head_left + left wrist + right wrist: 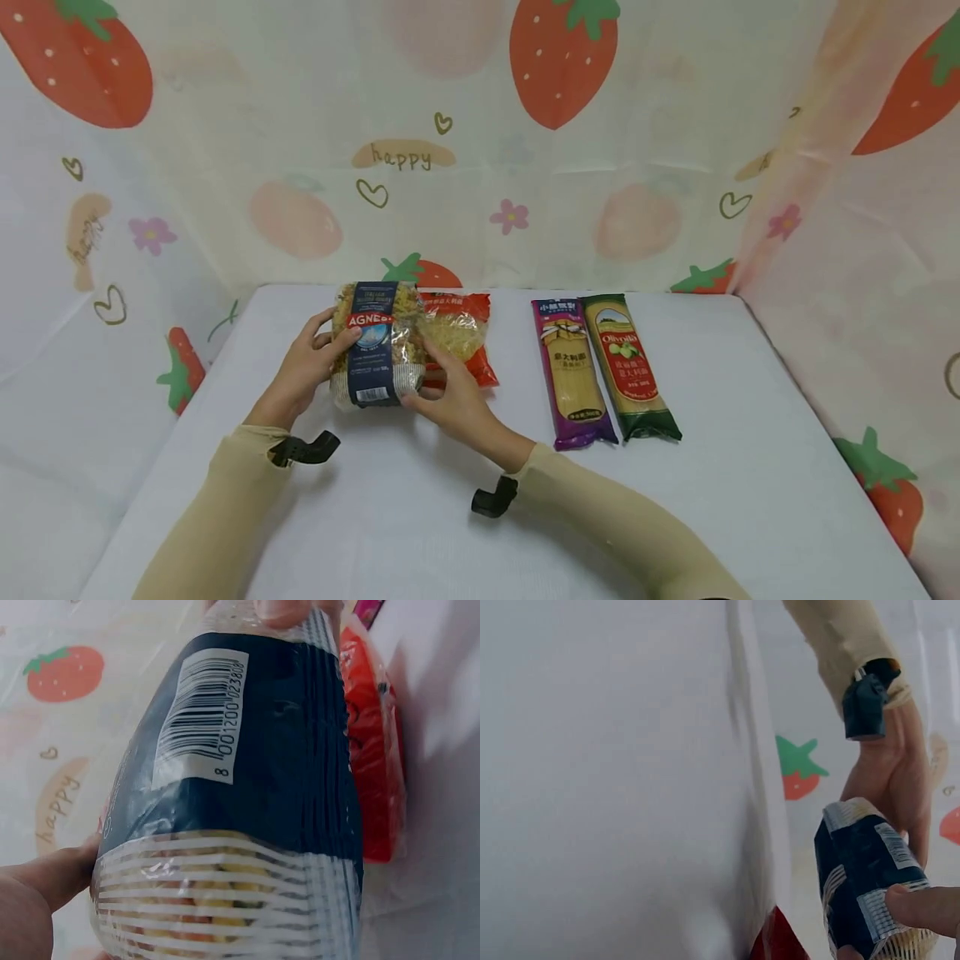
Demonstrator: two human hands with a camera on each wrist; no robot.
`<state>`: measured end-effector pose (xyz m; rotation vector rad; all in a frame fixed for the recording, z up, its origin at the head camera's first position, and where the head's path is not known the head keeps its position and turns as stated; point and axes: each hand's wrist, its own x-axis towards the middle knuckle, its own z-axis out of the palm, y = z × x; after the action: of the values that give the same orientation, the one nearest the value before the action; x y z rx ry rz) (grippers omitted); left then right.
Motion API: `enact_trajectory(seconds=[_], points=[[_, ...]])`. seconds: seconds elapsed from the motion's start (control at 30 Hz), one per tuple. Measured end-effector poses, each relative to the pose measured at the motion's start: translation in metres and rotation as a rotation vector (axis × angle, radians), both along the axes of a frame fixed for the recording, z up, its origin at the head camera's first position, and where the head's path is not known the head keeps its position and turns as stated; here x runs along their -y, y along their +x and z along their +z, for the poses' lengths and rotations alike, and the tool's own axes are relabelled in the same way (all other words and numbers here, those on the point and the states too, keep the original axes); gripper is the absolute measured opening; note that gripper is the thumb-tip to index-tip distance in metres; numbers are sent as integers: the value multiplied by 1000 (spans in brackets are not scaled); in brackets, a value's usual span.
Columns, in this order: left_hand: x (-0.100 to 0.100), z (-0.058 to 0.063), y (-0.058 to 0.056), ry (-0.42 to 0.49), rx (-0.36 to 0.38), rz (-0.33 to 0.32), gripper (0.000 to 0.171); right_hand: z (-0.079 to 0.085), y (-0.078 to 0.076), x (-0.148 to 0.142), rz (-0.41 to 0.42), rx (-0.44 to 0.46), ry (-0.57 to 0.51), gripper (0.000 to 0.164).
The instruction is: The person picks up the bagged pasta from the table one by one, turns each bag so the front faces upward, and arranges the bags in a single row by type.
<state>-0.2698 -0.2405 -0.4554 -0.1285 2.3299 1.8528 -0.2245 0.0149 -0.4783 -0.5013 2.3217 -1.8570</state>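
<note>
Both hands hold a clear bag of pasta [372, 362] with a dark blue AGNESI band, upright over the table's back left. My left hand [306, 367] grips its left side, thumb across the front. On the lower right side is my right hand [461, 404], its thumb at the bottom corner. The left wrist view shows the bag's barcode end [202, 720] up close, with a right fingertip at the top. In the right wrist view the same bag [866, 877] sits between the two hands. Just behind it lies a red and clear pasta bag [465, 329], partly hidden.
To the right, a purple spaghetti pack [573, 375] and a green and red Olivoila spaghetti pack [630, 367] lie side by side. Strawberry-print cloth [555, 167] walls in the white table [735, 467] at the back and sides.
</note>
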Motion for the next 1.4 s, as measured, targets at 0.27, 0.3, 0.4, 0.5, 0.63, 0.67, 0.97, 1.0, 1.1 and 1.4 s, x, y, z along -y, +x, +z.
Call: enact_trajectory(seconds=[0.27, 0.3, 0.4, 0.5, 0.63, 0.67, 0.97, 1.0, 1.1, 1.4], points=[[16, 3, -24, 52, 65, 48, 93, 3, -25, 16, -3, 10, 19, 89], [17, 2, -26, 52, 67, 50, 93, 2, -27, 18, -7, 8, 24, 89], [20, 0, -32, 46, 77, 55, 93, -1, -32, 24, -12, 20, 35, 88], [23, -3, -36, 40, 84, 60, 94, -3, -34, 30, -15, 39, 51, 86], [29, -8, -41, 53, 95, 81, 93, -4, -37, 39, -22, 55, 79, 85], [30, -9, -43, 58, 98, 88, 93, -4, -38, 41, -24, 52, 92, 85], [32, -12, -55, 29, 98, 119, 93, -11, -46, 55, -73, -43, 295, 82], [33, -13, -56, 29, 99, 122, 93, -11, -46, 56, -73, -43, 314, 81], [34, -17, -58, 34, 111, 125, 93, -12, -48, 59, -72, -44, 383, 81], [33, -22, -66, 116, 180, 125, 91, -9, -49, 61, -63, -81, 507, 77]])
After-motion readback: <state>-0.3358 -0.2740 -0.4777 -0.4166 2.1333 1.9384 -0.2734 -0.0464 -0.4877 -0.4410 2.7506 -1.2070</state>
